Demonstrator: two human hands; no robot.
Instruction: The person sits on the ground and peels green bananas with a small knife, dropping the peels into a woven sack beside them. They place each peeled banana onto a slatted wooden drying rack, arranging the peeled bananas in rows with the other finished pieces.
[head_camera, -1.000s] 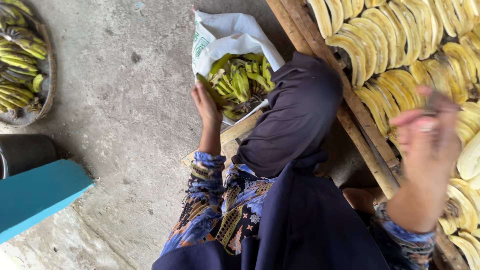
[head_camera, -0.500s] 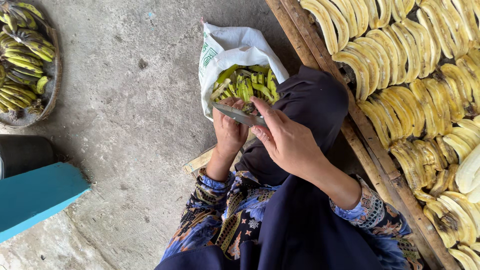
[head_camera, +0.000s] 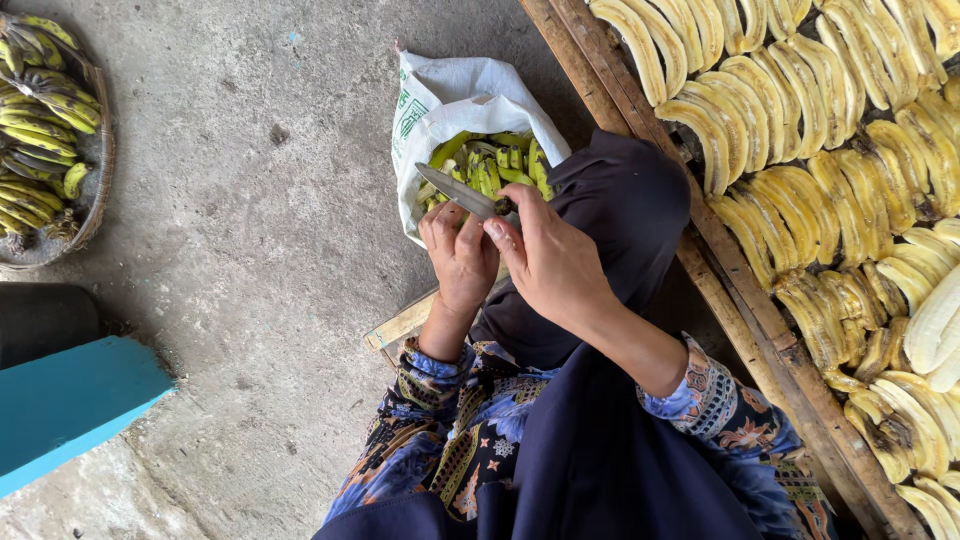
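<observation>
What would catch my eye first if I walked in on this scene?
Probably the knife, its blade slanting over a white sack of green peels, gripped at the handle by the right hand with the left hand close beside it. Next, the rows of peeled yellow bananas laid on a wooden rack at the right, and a basket of unpeeled bananas at far left.

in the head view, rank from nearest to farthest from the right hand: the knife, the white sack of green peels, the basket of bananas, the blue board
1. knife: held in the right hand, blade pointing up-left.
2. white sack: just above the hands, open, full of green peels.
3. blue board: lower left on the floor.
4. basket of bananas: far upper left corner.
</observation>
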